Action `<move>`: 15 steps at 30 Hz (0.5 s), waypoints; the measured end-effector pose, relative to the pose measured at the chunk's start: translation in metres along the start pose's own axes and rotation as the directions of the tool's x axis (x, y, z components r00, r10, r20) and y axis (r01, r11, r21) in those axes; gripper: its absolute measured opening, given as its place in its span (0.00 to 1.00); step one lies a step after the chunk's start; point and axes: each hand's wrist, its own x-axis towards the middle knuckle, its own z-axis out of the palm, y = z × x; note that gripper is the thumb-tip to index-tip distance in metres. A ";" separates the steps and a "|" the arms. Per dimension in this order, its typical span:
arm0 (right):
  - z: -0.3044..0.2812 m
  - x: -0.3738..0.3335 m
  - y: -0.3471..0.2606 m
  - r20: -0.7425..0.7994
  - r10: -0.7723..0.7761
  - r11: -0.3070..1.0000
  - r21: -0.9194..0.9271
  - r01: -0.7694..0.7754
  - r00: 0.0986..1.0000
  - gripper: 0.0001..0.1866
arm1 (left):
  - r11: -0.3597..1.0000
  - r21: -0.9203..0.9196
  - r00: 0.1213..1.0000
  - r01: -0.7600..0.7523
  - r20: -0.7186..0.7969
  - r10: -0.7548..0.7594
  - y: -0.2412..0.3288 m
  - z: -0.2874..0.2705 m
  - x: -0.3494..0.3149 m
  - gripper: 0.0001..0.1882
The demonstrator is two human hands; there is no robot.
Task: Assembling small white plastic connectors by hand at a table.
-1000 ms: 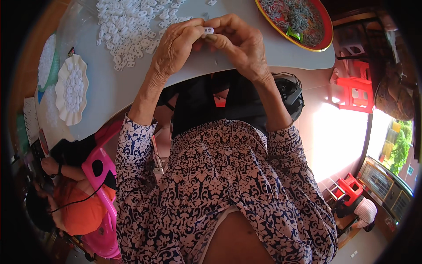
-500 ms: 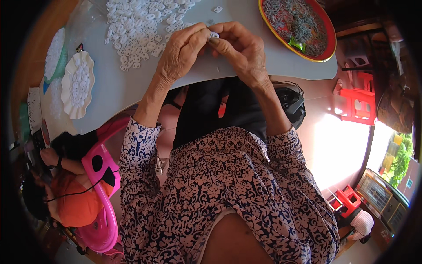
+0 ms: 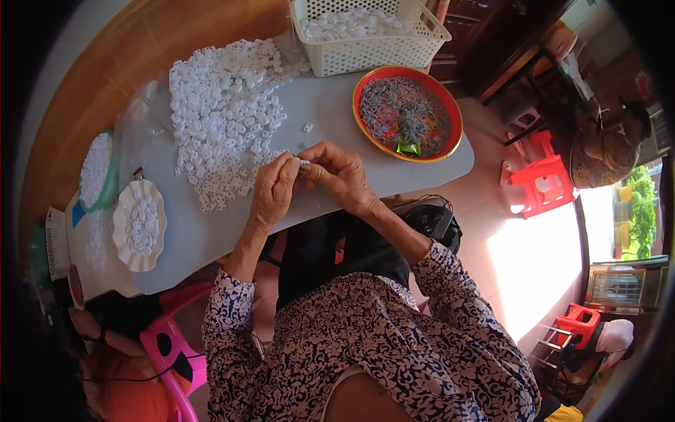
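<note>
Both hands meet over the near edge of the grey table point(image 3: 302, 232). A small white plastic piece point(image 3: 304, 162) is pinched between them, mostly covered by fingers. My left hand point(image 3: 275, 188) has its fingers curled closed at the piece. My right hand point(image 3: 342, 181) grips it from the other side with thumb and forefinger. Just beyond my left hand spreads a large heap of similar white pieces point(image 3: 218, 112) with holes in them. One loose white piece point(image 3: 308, 127) lies apart from the heap. Right of it stands a red round tray point(image 3: 456, 116) with a yellow rim, holding small grey metal parts and a green packet.
A cream perforated basket point(image 3: 365, 58) of white pieces stands at the back. At left are a scalloped white dish point(image 3: 160, 232) and a green bowl point(image 3: 112, 165), both with white pieces. A person in orange point(image 3: 137, 390) sits by a pink chair point(image 3: 172, 344). Red stools point(image 3: 541, 186) stand right.
The view has tilted up, bringing the basket and more of the heap into sight. Both hands stay together on the small white piece, their fingers slightly shifted.
</note>
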 end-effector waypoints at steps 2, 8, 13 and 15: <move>0.005 0.007 0.000 -0.029 -0.010 1.000 0.025 0.011 1.000 0.07 | 0.997 -0.074 0.994 0.035 -0.097 -0.042 -0.003 0.000 -0.001 0.14; -0.039 0.105 -0.049 -0.226 -0.323 0.891 -0.401 0.214 0.919 0.08 | 0.998 -0.012 0.998 -0.057 0.028 0.057 0.003 -0.001 -0.007 0.09; -0.137 0.191 -0.068 0.114 -0.635 0.220 -0.921 0.321 0.764 0.06 | 0.992 -0.111 0.998 -0.063 0.007 0.064 0.004 0.002 -0.001 0.12; -0.108 0.191 -0.054 0.198 -0.558 0.217 -0.902 0.372 0.806 0.07 | 0.992 -0.124 0.999 0.018 -0.030 -0.022 0.005 -0.005 -0.010 0.12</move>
